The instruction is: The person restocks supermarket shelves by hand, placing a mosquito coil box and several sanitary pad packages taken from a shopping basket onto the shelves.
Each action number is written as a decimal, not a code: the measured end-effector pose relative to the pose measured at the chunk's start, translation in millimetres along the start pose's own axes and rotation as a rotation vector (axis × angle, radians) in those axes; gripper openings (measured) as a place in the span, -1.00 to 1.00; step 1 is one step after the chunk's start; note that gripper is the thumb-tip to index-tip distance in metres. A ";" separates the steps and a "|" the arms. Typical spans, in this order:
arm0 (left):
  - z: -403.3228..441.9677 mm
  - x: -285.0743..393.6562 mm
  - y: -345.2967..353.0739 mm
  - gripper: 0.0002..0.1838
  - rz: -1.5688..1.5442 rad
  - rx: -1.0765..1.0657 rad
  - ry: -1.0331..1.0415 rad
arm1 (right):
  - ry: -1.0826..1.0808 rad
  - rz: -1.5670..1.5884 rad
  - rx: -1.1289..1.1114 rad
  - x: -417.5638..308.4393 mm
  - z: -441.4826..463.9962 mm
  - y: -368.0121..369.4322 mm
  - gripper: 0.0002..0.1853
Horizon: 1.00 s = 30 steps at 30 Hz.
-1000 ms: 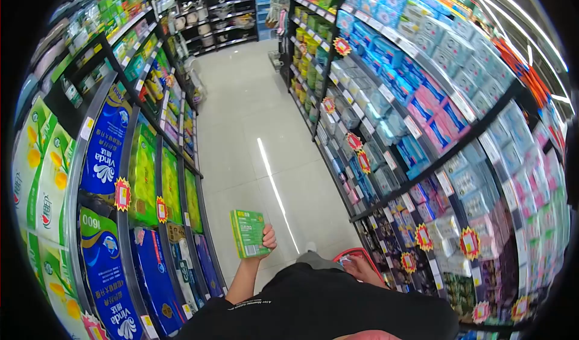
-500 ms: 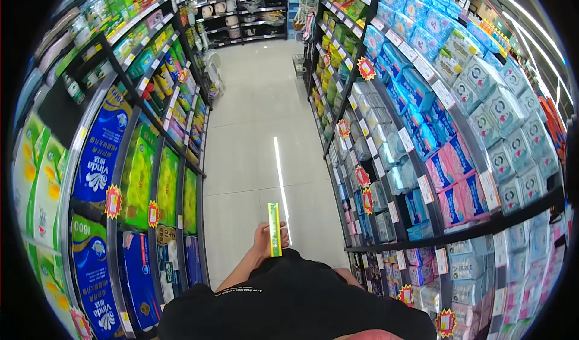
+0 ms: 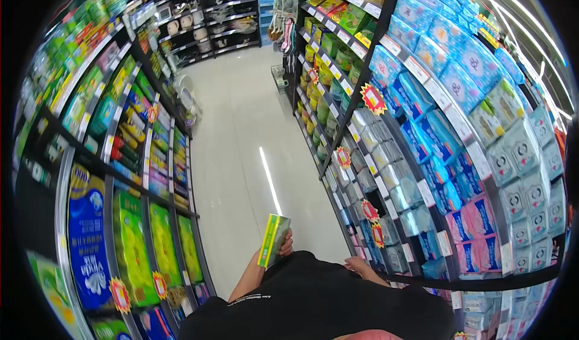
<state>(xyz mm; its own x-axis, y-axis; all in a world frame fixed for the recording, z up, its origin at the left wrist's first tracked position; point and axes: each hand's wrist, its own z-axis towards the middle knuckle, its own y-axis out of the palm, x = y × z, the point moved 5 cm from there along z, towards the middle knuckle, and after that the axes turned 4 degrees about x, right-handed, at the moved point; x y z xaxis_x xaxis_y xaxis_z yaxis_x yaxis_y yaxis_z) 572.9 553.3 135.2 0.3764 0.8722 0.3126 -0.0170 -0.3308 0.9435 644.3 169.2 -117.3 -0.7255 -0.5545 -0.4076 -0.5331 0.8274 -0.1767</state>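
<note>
My left hand (image 3: 286,245) is wrapped round a slim green box (image 3: 274,241) with a yellow edge, held out in front of my body above the floor. Its broad green face is partly turned toward me, and its print is too small to read. At my right side, my right hand (image 3: 358,265) hangs low near the right-hand shelves, fingers loosely apart and nothing visible in them. A black shirt (image 3: 325,298) fills the lower middle of the view.
Pale tiled floor (image 3: 241,159) runs between two rows of shelving. Blue tissue packs (image 3: 90,243) and green packs (image 3: 134,243) line the left. On the right are pink packs (image 3: 473,231) and blue packs (image 3: 434,135). Dark shelves (image 3: 217,20) with kitchenware stand at the far end.
The view has shifted toward the right-hand shelves. The green box has turned from nearly edge-on to show its broad side. More of my right hand shows now.
</note>
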 end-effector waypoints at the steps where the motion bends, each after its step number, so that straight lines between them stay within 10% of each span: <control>1: 7.5 22.3 -7.3 -0.50 0.075 0.101 -0.063 | -0.016 -0.072 0.042 -13.3 7.9 3.6 -0.71; 11: 151.2 130.9 -41.4 -0.47 0.182 0.750 0.046 | -0.476 -0.058 0.254 -219.2 -35.3 14.2 -0.65; 19: 211.3 219.5 -93.7 -0.48 0.813 0.946 0.207 | -0.649 0.231 -0.523 -494.0 -68.5 50.0 -0.55; 26: 276.9 300.1 -8.3 -0.64 1.033 0.961 0.516 | -0.960 0.168 -0.492 -635.0 -57.7 34.5 -0.50; 30: 309.1 322.6 26.3 -0.64 0.521 0.727 0.518 | -0.962 0.416 -0.500 -687.8 -59.1 20.1 -0.51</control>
<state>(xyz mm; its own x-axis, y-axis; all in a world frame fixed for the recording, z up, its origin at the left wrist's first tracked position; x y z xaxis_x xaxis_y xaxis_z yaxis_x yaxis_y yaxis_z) 980.1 714.5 227.0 0.0344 0.5498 0.8346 0.5655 -0.6992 0.4374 1106.9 561.9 212.4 -0.3688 0.2264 -0.9015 -0.5995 0.6832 0.4169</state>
